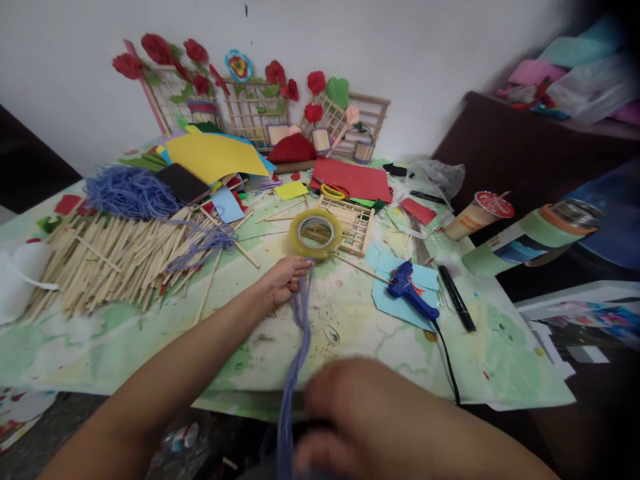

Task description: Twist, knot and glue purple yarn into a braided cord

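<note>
My left hand [287, 280] pinches the top end of a bundle of purple yarn [301, 340] at the middle of the table. The strands hang down over the front table edge. Just beyond the fingers lies a roll of clear yellowish tape [316, 233]. My right hand [345, 407] is blurred and close to the camera, beside the lower part of the strands; its fingertips are too smeared to tell what they hold. A small wooden stick lattice [350, 223] lies behind the tape.
Wooden sticks [115, 260] and a purple yarn pile [130, 192] cover the left side. A blue glue gun [411, 292], black marker [457, 298], cup [477, 215] and bottle [530, 239] are at right. Flower-decorated lattices [250, 110] lean on the wall. Scissors [334, 191] lie on red paper.
</note>
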`<state>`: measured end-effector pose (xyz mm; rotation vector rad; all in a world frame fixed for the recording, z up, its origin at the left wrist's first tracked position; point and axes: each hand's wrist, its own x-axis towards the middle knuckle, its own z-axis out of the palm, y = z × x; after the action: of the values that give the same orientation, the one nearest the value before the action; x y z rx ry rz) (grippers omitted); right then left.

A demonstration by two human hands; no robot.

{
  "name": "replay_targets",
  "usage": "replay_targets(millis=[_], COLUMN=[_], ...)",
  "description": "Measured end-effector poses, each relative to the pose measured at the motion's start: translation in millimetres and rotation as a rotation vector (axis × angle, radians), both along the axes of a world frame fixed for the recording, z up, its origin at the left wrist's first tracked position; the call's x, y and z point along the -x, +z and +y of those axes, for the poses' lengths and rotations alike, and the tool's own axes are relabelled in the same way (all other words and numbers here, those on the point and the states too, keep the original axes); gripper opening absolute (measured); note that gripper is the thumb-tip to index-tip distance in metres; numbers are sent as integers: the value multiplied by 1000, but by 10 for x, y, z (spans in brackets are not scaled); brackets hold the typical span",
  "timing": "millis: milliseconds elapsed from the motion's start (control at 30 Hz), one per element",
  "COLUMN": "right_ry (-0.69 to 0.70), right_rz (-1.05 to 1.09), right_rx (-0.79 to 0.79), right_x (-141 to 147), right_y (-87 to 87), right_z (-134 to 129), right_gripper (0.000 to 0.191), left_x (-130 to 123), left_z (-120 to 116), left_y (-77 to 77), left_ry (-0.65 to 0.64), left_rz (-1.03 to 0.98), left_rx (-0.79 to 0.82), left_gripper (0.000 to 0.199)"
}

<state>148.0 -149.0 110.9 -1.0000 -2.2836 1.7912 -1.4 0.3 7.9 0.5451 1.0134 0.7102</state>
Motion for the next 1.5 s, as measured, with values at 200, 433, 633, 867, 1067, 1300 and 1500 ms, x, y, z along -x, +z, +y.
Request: replay_targets(millis=[200,433,633,867,1067,1300,1500], right_ry=[-1068,-1017,-940,-887,-869,-845,-890], right_rz=[344,536,428,356,351,325,306], right_rx=[181,554,539,522,519,505,455], right_x=[75,188,133,-7,-19,-21,6], right_y=[-857,-996,-1044,-1083,-1125,-1114,-1130], right_z=[874,1205,1240,1162,1160,1143,1129], right_gripper=[12,6,7,23,27,33,30], left_x=[-23,-16,17,69,126,183,-25], left_z=[-58,-116,-168,-259,-259,-384,-789], left_y=[15,-4,17,25,5,219,173], left_ry=[-56,-107,-151,-181,-208,-283,-311], left_rz=[45,94,129,164,508,950,745], left_rx=[-37,-70,-86,-89,-430,-894,-924], left_gripper=[16,11,14,15,11,11,6])
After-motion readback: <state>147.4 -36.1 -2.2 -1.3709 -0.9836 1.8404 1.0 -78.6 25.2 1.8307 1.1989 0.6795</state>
